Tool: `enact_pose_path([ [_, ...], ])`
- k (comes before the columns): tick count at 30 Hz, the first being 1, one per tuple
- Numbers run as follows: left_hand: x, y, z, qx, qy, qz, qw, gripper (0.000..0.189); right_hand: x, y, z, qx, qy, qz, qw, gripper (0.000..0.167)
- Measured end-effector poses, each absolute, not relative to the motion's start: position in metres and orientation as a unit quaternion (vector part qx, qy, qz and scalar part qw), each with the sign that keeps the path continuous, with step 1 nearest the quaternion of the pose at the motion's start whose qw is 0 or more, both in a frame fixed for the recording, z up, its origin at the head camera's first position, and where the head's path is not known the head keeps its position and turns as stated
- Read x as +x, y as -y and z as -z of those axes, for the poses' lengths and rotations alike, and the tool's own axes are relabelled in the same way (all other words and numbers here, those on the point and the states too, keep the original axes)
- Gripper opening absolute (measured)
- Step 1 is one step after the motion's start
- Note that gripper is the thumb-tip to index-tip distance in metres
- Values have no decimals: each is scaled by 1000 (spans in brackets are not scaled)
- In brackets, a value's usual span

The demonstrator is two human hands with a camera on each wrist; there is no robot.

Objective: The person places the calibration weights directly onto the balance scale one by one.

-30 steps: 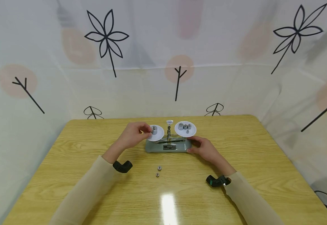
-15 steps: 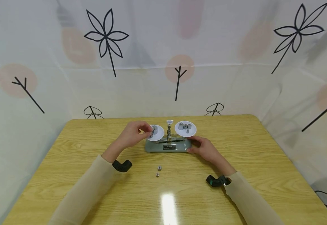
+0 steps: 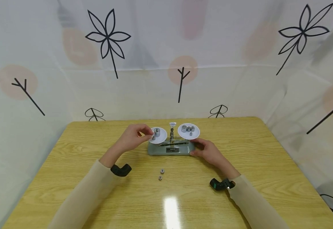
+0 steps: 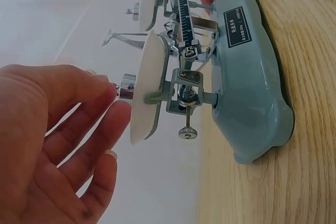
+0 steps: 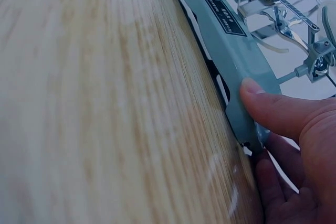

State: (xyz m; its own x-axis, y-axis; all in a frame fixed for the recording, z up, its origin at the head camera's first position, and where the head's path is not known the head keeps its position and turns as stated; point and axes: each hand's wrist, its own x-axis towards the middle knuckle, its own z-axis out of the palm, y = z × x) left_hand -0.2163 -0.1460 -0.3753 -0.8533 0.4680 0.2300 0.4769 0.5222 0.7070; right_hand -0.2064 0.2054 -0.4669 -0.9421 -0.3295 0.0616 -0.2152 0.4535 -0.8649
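1. At the left round white pan (image 3: 162,137) of the grey-green metal balance (image 3: 158,150), your left hand (image 3: 133,137) hangs with thumb and forefinger narrowly parted; the head view shows nothing held between them, though whether a fingertip touches a weight cannot be told.
2. Half a second ago those fingertips covered more of the small silver metal weight (image 3: 153,138); now they sit slightly farther left, and it stands in plainer sight near the pan's front edge, just beside the larger silver cylindrical weight (image 3: 156,132).
3. That suggests you have let go, with this piece as good as placed.
4. Your right hand (image 3: 207,151) stays gripping the balance's right end, thumb on the front face, apparently steadying it.
5. The right round white pan (image 3: 184,135) bears four silver weights (image 3: 184,128); the left one looks slightly lower, so probably heavier.
6. Two small silver weights (image 3: 162,171) stand before the balance on the yellowish wood-grain table (image 3: 137,197), so loading may be unfinished.
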Motion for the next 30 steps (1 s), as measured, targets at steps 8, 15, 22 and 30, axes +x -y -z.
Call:
enact_pose_path([
  [8,-211,155,377,-269,868,416,-3,6,-206,-205,466,-161,-851,497,58,56],
  [15,-201,160,382,-269,864,425,-20,7,-206,-206,467,-164,-847,502,59,55],
  [22,-190,163,388,-273,855,440,-32,6,-208,-206,468,-161,-854,492,55,55],
  [30,-181,161,403,-287,844,449,-57,11,-210,-204,470,-165,-860,481,44,52],
])
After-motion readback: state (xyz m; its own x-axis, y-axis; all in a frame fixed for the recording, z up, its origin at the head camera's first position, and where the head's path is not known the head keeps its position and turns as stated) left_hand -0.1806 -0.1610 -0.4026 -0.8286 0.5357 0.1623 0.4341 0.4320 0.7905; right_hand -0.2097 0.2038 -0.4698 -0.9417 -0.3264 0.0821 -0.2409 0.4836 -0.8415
